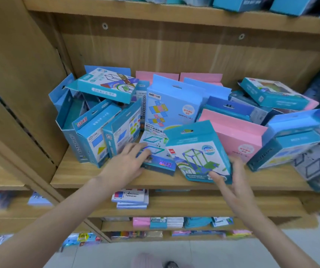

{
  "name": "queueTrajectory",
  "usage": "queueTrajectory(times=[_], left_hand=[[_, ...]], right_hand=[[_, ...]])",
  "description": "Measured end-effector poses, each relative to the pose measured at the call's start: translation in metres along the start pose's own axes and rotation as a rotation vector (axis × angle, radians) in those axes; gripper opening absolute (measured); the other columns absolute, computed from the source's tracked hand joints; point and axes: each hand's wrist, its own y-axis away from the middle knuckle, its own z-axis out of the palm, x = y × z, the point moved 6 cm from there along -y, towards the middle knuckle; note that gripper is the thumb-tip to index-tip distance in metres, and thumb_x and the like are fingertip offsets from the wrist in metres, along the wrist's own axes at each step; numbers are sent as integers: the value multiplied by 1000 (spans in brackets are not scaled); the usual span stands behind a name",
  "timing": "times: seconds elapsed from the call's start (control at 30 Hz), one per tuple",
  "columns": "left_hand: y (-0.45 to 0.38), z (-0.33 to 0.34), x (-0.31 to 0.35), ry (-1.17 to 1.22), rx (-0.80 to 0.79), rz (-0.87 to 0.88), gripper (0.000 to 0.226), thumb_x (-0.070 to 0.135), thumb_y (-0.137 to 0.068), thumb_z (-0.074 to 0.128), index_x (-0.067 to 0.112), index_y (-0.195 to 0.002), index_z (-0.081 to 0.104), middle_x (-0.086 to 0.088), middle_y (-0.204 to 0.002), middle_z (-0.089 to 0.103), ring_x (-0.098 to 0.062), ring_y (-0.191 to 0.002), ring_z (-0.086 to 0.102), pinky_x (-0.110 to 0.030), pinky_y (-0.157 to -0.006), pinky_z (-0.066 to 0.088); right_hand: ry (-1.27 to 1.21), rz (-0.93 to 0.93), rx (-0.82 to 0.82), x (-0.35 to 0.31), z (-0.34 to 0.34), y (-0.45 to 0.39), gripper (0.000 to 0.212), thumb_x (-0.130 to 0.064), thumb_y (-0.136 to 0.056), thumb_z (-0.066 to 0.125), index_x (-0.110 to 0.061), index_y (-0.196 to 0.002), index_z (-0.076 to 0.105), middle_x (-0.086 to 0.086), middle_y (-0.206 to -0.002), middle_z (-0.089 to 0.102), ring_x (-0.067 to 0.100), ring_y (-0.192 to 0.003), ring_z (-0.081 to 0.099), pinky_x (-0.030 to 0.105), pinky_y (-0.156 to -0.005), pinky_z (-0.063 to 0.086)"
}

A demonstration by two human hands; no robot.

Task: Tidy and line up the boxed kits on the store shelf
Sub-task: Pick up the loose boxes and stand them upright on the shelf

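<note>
While the left hand (128, 161) lies flat with its fingers (135, 149) straight and slightly spread on a flat box with a shiny label (158, 161), the right hand (230, 182) holds a teal box with a green frame picture (199, 153) at its lower right corner, thumb (216, 177) on the front face and the other fingers curled behind the edge. That teal box stands tilted near the front edge of the wooden shelf (89, 175), leaning back against a pink box (238, 136). The flat box lies beside it, touching its left side. Behind them a light blue box with coloured squares (171, 107) stands upright. To the left, an open-topped blue carton (68, 120) holds several upright boxed kits (95, 132), and another teal box (106, 85) lies across their tops. To the right, more blue boxes (290, 144) lean and overlap in a loose pile, one lying flat on top (275, 93). Lower shelves (194, 206) carry small stacks of flat packs (131, 198), blurred.
</note>
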Motion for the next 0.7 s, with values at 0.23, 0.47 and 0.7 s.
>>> queueTrajectory(times=[0.23, 0.47, 0.7], left_hand=[[14, 0, 12, -115, 41, 73, 63, 52, -73, 65, 10, -120, 58, -11, -116, 63, -31, -100, 58, -38, -75, 55], [29, -4, 14, -120, 15, 107, 78, 56, -57, 78, 20, -120, 49, -6, -102, 58, -23, -98, 43, -34, -67, 54], [38, -29, 3, -80, 99, 200, 72, 40, -56, 80, 19, -117, 47, -3, -96, 60, -22, -85, 57, -32, -67, 53]], right_hand=[[330, 111, 49, 7, -3, 5, 37, -26, -77, 71, -12, -100, 45, -3, -91, 46, 10, -78, 46, 21, -60, 29], [335, 50, 53, -22, 9, -8, 37, -28, -80, 69, -20, -95, 36, 1, -92, 56, 26, -85, 57, 32, -61, 40], [544, -69, 94, -49, 29, -43, 33, -27, -83, 66, -5, -96, 45, 15, -88, 58, 39, -79, 57, 32, -54, 30]])
